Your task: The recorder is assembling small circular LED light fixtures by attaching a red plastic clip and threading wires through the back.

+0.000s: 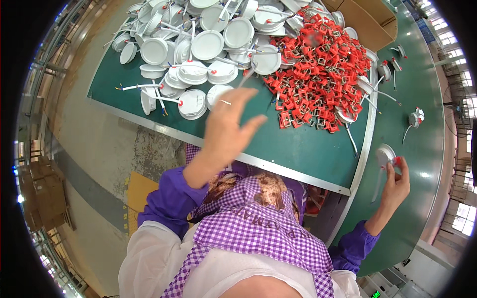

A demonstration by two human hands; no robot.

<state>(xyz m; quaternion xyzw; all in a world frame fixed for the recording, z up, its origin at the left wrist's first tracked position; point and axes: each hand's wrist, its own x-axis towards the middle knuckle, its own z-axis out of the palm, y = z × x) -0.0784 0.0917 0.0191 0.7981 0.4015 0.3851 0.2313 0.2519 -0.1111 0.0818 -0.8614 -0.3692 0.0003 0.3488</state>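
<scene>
My left hand (227,123) is over the near edge of the green table, thumb and fingers apart, with nothing in its grasp. Just beyond its fingertips lie white round lamps (193,103) with short white cables, part of a large heap. On the right, my right hand (396,187) pinches a white round downlight (384,154) at a red clip on its side. That lamp's white cable hangs down beside my fingers. Between the hands and farther back is a pile of red clips (318,74) with metal springs.
An open cardboard box (365,22) stands behind the red pile. Several lamps with clips, such as one small lamp (416,117), are spread on the right-hand green surface (422,169). A metal edge strip (308,178) borders the table in front of me.
</scene>
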